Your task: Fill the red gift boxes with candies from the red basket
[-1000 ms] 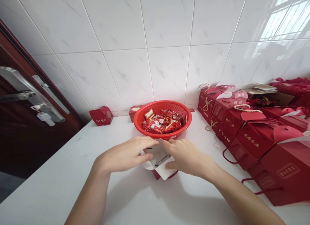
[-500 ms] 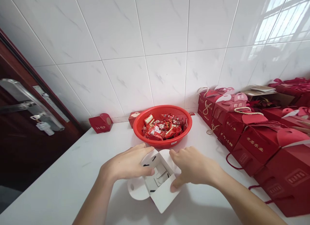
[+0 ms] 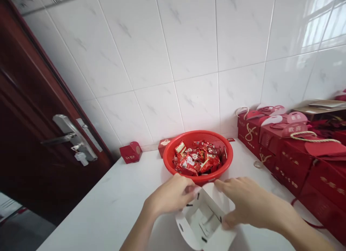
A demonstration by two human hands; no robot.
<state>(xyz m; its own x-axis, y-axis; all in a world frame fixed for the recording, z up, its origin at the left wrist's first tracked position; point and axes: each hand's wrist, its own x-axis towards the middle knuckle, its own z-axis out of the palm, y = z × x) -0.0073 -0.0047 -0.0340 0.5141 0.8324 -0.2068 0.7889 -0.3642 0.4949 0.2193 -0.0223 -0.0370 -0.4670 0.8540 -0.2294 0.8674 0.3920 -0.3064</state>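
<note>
A small paper gift box [image 3: 212,203] stands on the table with its top open and its white inside facing me. Its flaps are folded outward, and dark slots show near the corners. My left hand [image 3: 171,195] pinches a flap at the far left of the box between thumb and bent fingers. On the right side, my right hand [image 3: 248,202] grips the box, its fingers at the far flap and its thumb on the near right flap. Just beyond both hands sits a red plastic basket [image 3: 169,164] filled with red-wrapped sweets [image 3: 200,157].
Finished red gift boxes [image 3: 286,157] with rope handles line the right side of the white table [image 3: 113,204]. Two small red boxes stand by the wall, one [image 3: 131,153] at the left and one [image 3: 163,147] behind the basket. A dark red door [image 3: 40,128] is on the left.
My view has swung left and up, so everything sits lower and farther right. My left thumb has come out of the box's inside and closed against the fingers at the flap.
</note>
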